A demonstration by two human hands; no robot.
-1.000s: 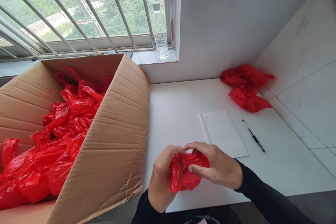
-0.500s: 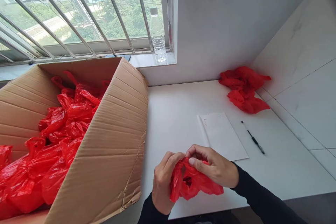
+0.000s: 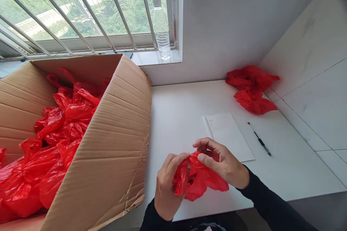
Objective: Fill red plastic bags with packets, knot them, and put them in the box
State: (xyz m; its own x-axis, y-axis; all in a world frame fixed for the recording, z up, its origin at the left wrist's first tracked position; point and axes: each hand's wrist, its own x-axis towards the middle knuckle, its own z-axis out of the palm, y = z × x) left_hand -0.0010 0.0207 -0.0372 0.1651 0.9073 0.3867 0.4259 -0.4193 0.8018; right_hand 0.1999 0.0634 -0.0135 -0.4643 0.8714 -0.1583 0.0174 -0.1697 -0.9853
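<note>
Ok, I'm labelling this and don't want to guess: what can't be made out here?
All in the head view:
- Held bag: most of its inside, hidden by its folds.
- Left hand: some fingertips, behind that bag.
- Right hand: some fingertips, behind its thumb and the bag.
- Paper: marks too small to read.
- Box: cut off by the left and bottom edges.
- Blue thing on the sill: partly behind the box.
</note>
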